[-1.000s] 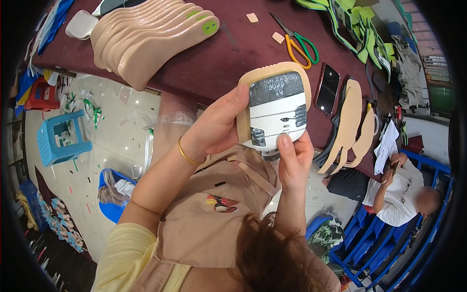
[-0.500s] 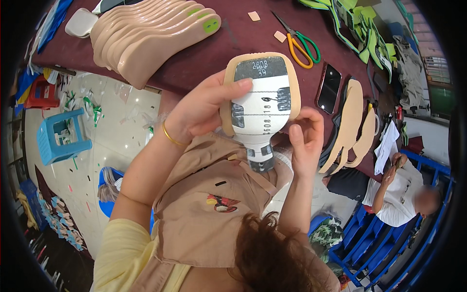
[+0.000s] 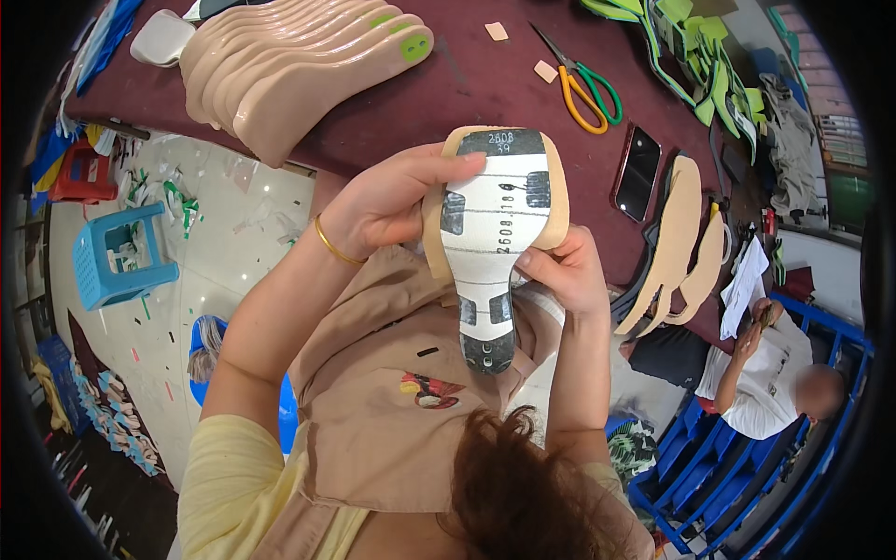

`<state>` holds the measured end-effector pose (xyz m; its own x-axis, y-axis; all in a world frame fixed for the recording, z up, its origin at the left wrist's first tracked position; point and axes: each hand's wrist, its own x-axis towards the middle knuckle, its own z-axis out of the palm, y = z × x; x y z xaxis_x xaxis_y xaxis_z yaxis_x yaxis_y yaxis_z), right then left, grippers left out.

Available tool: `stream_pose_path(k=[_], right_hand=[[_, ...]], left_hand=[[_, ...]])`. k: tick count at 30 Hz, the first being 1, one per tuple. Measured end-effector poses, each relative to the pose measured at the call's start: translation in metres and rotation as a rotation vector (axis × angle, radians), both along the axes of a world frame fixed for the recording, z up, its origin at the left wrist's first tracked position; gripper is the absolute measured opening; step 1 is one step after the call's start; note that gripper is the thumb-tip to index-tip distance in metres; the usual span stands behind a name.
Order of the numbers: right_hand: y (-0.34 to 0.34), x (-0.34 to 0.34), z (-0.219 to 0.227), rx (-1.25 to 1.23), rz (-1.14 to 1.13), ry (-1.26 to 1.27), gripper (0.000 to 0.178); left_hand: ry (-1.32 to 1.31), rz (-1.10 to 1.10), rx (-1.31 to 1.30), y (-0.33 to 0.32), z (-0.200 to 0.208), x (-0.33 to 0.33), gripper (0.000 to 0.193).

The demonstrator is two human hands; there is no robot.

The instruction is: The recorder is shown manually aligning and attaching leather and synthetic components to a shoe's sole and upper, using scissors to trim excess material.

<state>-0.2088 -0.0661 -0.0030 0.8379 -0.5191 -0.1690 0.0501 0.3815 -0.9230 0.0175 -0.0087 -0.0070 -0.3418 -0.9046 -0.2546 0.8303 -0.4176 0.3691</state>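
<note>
A shoe insole (image 3: 483,238), white with black patches on its underside, is held up between my hands, wide end away from me and narrow heel pointing toward my body. Beige material (image 3: 555,187) sticks out around its wide end. My left hand (image 3: 397,201) grips the left edge of that end, thumb on top and fingers behind. At the right edge, near the narrowing middle, my right hand (image 3: 569,271) pinches the insole with the thumb on top; its other fingers are partly hidden behind the beige material.
Glossy beige insoles (image 3: 303,84) stand in a row on the maroon table (image 3: 467,79). Scissors (image 3: 583,89), a phone (image 3: 638,173), beige cut pieces (image 3: 677,219) and green-edged pieces (image 3: 695,47) lie on it too. A blue stool (image 3: 121,257) stands left; another person (image 3: 765,373) sits right.
My right hand has moved in from beside the insole and now pinches its right edge. The insole has tipped so that its heel end shows more fully.
</note>
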Motion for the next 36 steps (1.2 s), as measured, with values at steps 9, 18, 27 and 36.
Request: stream_pose_path(k=[9,18,27,36], right_hand=[[0.017,0.013,0.003,0.122,-0.209,0.049,0.036],[0.002,0.012,-0.01,0.489,-0.513,-0.36,0.046],[-0.005,0.01,-0.012,0.598,-0.392,-0.473,0.044],[0.004,0.019,-0.009,0.342,-0.519,-0.316,0.051]], left_hand=[[-0.255,0.029,-0.057,-0.01,0.014,-0.008,0.041],[-0.484,0.105,-0.135,0.033,-0.005,-0.033,0.032],[-0.732,0.136,-0.189,0.035,0.009,-0.029,0.024],[-0.593,0.244,-0.168,0.028,0.013,-0.034,0.028]])
